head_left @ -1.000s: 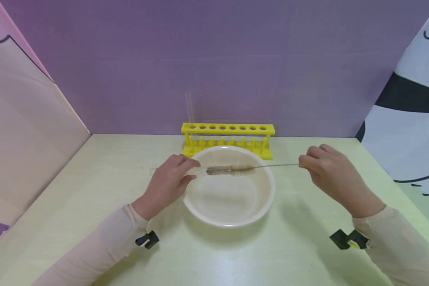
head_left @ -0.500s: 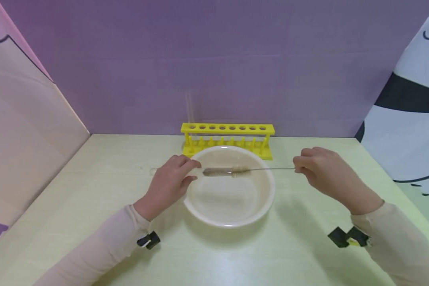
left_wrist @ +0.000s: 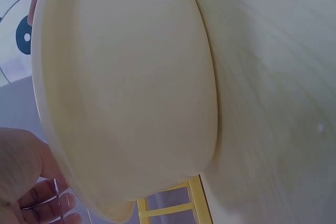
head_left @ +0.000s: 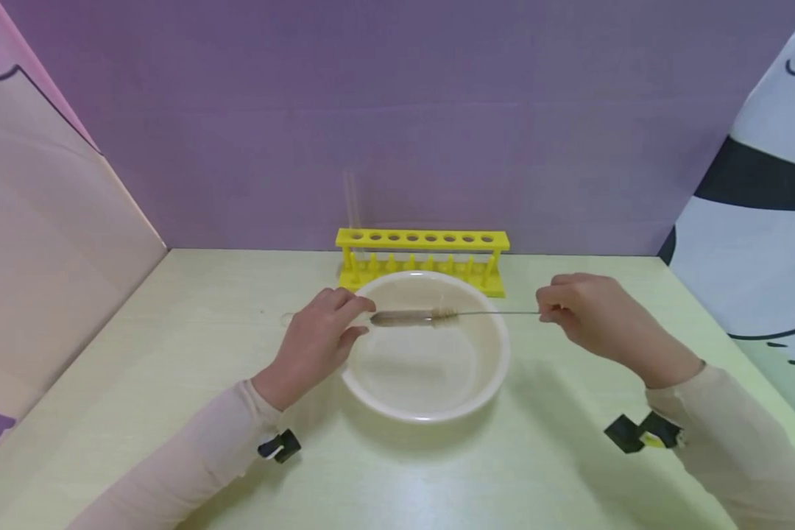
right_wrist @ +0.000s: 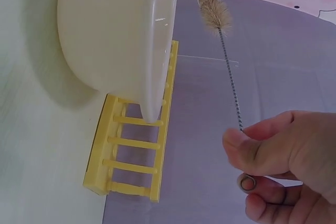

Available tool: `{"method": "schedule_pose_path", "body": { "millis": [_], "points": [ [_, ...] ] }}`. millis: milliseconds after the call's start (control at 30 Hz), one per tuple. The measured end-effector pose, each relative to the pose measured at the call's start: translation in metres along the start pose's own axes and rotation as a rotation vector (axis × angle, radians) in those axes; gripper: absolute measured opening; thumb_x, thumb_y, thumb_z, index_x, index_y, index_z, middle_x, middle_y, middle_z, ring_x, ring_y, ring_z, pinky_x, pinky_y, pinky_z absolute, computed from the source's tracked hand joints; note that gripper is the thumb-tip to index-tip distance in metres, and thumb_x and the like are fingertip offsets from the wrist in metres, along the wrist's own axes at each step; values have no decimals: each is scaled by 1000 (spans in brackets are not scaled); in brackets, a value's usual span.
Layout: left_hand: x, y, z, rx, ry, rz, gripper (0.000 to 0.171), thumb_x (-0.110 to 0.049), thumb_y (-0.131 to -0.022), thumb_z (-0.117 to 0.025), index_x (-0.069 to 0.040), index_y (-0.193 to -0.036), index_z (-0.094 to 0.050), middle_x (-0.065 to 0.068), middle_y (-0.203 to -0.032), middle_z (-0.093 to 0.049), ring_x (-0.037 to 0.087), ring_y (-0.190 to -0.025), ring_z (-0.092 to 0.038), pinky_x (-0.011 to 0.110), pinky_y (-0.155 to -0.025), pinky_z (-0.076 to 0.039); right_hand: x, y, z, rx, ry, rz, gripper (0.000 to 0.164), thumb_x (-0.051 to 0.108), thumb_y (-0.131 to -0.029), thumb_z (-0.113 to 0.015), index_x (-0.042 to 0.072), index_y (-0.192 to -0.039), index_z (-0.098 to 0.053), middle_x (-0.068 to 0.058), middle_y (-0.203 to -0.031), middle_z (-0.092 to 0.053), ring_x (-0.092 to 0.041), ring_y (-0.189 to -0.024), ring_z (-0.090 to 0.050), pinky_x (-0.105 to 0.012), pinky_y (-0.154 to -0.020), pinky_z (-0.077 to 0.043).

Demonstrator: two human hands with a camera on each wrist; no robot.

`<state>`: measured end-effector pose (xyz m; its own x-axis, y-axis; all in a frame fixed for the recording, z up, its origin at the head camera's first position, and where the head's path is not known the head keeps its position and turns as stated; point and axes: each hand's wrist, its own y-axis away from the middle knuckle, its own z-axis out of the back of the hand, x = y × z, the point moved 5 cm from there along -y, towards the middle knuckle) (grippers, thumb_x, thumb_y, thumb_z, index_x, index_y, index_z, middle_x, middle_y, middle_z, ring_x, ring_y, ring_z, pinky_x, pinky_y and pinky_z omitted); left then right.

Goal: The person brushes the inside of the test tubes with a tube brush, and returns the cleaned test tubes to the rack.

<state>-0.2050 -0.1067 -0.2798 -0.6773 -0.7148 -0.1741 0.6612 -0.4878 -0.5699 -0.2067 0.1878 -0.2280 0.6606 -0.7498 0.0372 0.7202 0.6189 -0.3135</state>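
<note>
My left hand (head_left: pixel 318 342) holds a clear test tube (head_left: pixel 287 319) lying nearly level, its closed end poking out to the left of the hand. Into the tube's right end goes a test tube brush (head_left: pixel 445 314); most of the bristles are inside the glass, with a tan tuft outside the mouth. My right hand (head_left: pixel 592 316) pinches the brush's twisted wire handle (right_wrist: pixel 231 80) between thumb and fingers, near the small loop at its end. Tube and brush hang over a cream plastic basin (head_left: pixel 424 408). The left fingers hide part of the tube.
Behind the basin stands a yellow test tube rack (head_left: pixel 422 239), with another clear test tube (head_left: pixel 352 199) upright in its leftmost hole. A purple backdrop (head_left: pixel 404 125) rises at the table's far edge. Printed panels flank both sides.
My right hand has moved left and slightly down, and the brush has slid deeper into the test tube. The left hand has barely shifted. Basin and rack are unmoved.
</note>
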Motion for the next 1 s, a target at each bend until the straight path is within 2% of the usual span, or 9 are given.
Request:
{"method": "schedule_pose_path", "body": {
  "millis": [233, 567, 1000],
  "points": [
    [-2, -1, 0, -1, -9, 10, 34, -4, -73, -80, -13, -101, -64, 4, -94, -63, 22, -83, -54, 30, -65, -49, -3, -6, -2, 103, -77, -25, 33, -6, -73, -74, 20, -65, -55, 10, -65, -55, -6, -59, -49, -27, -56, -47],
    [-3, -2, -2, -25, -15, 1, 33, -2, -71, -81, -13, -98, -65, 3, -92, -64, 22, -82, -55, 30, -65, -50, -4, -12, -5, 233, -218, -53, 32, -3, -76, -73, 22, -66, -56, 15, -66, -56, -6, -59, -48, -25, -55, -45],
    [-6, -3, -2, -48, -25, -10, 32, -3, -70, -81, -13, -95, -65, 3, -90, -63, 22, -80, -55, 30, -63, -49, -1, -19, -8, 322, -261, -92, 31, -4, -77, -72, 19, -66, -55, 10, -61, -51, -12, -58, -46, -24, -54, -42]
  ]
}}
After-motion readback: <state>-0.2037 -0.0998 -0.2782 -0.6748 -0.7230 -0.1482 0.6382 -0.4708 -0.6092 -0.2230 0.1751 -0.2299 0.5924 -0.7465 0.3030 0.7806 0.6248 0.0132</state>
